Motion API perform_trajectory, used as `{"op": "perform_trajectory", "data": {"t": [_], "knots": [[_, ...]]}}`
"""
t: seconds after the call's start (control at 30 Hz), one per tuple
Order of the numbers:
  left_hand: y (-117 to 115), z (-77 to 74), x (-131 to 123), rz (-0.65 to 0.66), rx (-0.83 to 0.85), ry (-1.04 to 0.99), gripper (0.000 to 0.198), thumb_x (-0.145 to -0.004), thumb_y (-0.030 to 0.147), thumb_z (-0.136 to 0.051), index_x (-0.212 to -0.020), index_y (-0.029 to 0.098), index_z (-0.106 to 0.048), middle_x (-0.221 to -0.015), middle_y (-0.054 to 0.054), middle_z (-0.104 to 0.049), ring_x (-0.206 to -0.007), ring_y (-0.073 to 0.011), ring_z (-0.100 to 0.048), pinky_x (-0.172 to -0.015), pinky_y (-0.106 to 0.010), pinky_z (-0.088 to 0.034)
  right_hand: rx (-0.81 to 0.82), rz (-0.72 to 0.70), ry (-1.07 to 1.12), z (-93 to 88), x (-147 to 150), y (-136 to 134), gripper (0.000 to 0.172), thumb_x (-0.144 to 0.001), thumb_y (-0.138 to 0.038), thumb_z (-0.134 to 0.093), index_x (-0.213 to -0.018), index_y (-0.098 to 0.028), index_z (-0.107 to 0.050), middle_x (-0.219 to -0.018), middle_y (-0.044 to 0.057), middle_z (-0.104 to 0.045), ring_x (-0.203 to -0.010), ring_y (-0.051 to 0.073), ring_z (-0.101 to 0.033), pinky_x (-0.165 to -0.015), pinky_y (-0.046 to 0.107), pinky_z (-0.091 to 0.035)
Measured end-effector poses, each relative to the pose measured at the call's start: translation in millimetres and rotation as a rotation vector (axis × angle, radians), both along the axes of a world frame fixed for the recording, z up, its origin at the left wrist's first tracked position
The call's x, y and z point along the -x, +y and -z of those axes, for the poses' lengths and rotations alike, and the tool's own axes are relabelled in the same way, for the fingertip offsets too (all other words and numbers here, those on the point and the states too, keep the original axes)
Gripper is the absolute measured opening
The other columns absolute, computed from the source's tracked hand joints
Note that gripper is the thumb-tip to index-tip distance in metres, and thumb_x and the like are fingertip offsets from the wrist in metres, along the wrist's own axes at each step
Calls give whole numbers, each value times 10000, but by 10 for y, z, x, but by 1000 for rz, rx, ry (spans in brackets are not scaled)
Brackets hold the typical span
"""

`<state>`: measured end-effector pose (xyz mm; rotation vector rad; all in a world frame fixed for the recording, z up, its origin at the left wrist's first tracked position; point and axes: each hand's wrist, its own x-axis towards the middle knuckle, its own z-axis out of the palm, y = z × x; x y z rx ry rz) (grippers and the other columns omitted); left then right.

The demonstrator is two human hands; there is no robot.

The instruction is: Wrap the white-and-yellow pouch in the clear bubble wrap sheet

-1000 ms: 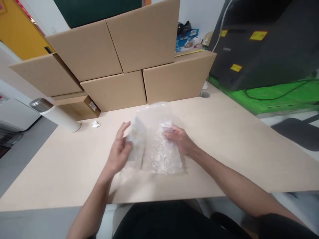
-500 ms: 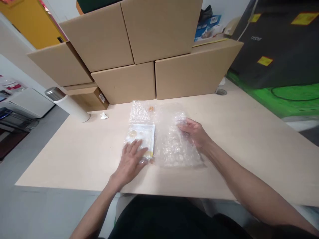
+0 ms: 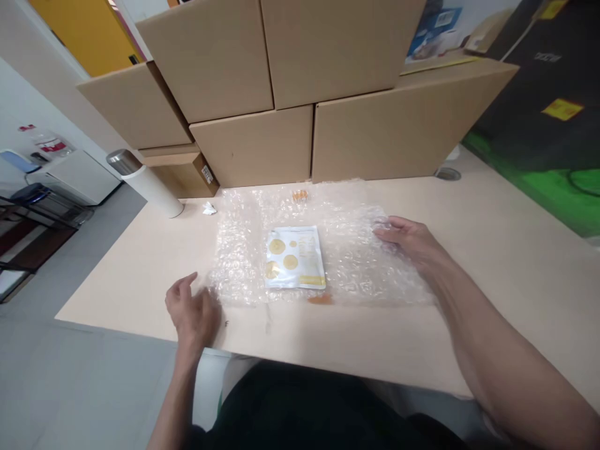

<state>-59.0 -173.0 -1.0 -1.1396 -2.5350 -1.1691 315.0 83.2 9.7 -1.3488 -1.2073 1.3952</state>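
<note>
A clear sheet of bubble wrap [image 3: 360, 262] lies spread flat on the beige table [image 3: 497, 262]. A small white packet with yellow round prints [image 3: 294, 257] rests on its middle. My left hand [image 3: 192, 312] is at the sheet's near left corner, fingers curled, and pinches the corner as far as I can see. My right hand [image 3: 410, 240] lies on the sheet's right part, fingers bent down on it. A small orange piece [image 3: 300, 195] sits at the sheet's far edge, and an orange smear [image 3: 320, 299] shows at its near edge.
Cardboard boxes [image 3: 262, 87] are stacked along the table's back. A white flask with a steel cap [image 3: 146, 182] stands at the back left, with a crumpled white scrap [image 3: 209, 208] beside it. A black machine with yellow labels [image 3: 557, 94] and a green surface [image 3: 557, 187] lie at the right.
The folded bubble wrap has been opened out flat to the left. My left hand moved from the packet to the sheet's near left corner. The packet now lies uncovered in the middle.
</note>
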Motion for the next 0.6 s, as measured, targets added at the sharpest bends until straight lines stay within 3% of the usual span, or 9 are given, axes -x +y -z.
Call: {"op": "perform_trajectory", "data": {"t": [0.1,0.27,0.37,0.43,0.6], "knots": [[91,-85,-249,144,24,132,278,-909,379,-556,-992,182,-735,-1048,-135,-586,-1088,-306,-525,-848,-444,-506,121,7,18,36,1,5,210,-653,-196,-800,-838,-150,-713,-667,-14,-627,-534,78,-500,-501,208,-371],[604,-232,-700,534,356,29,395,-973,424,-471,-825,178,-741,-807,-87,-639,-910,-262,-567,-919,-453,-428,143,106,-38,78,24,-9,189,-660,-148,-790,-833,-173,-718,-712,0,-663,-557,94,-542,-518,200,-414],[828,-208,-797,526,430,-40,334,-920,401,-553,-706,171,-666,-753,-70,-615,-827,-238,-577,-819,-392,-439,135,86,-45,91,27,-14,191,-645,-152,-796,-822,-175,-726,-707,-6,-658,-559,97,-540,-514,199,-416],[853,-184,-777,507,416,-114,290,-906,350,-548,-684,178,-619,-760,-49,-610,-757,-196,-579,-724,-328,-433,138,95,-62,85,30,-20,211,-629,-156,-806,-825,-178,-730,-713,-8,-661,-570,98,-545,-526,201,-423],[599,-179,-437,379,340,-241,306,-914,410,-499,-723,190,-590,-805,-22,-612,-689,-153,-563,-626,-276,-395,160,121,-127,39,39,-29,240,-603,-179,-800,-834,-178,-737,-720,-9,-659,-580,96,-533,-540,207,-415]]}}
